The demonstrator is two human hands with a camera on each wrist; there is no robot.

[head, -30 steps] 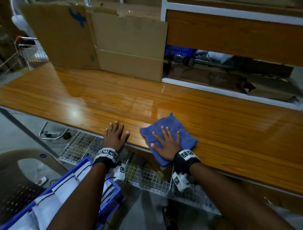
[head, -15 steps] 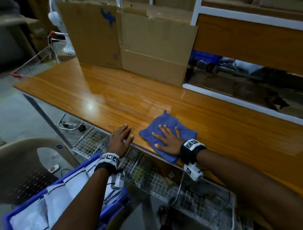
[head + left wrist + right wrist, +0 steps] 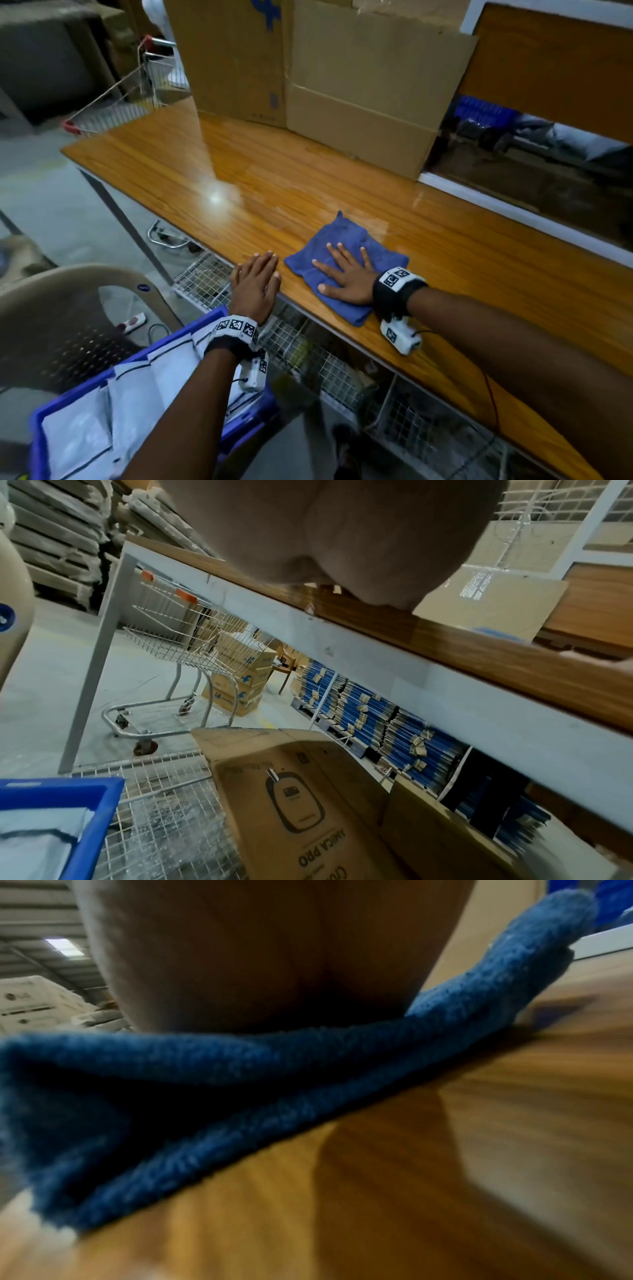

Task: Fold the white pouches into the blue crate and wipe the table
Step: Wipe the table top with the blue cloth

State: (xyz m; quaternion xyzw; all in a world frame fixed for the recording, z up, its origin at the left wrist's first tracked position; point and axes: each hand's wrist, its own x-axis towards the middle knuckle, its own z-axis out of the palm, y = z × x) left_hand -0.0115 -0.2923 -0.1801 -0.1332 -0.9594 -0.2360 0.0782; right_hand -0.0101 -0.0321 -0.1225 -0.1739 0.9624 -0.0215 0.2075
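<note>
The blue cloth (image 3: 342, 260) is lying folded near the front edge of the wooden desk (image 3: 479, 274), and the right hand (image 3: 346, 275) is pressing flat on top of it, fingers spread and straight, so no real grip there, just an open palm. The left hand (image 3: 255, 282) rests just beside the cloth on the desk edge, fingers straight and together, holding nothing. Down at lower left the blue crate (image 3: 36, 435) sits below desk level with the white pouches (image 3: 137, 394) stacked inside. Flattened cardboard boxes (image 3: 359, 85) lean upright at the back of the desk, and a wire shopping cart (image 3: 192, 639) stands off past the far end.
</note>
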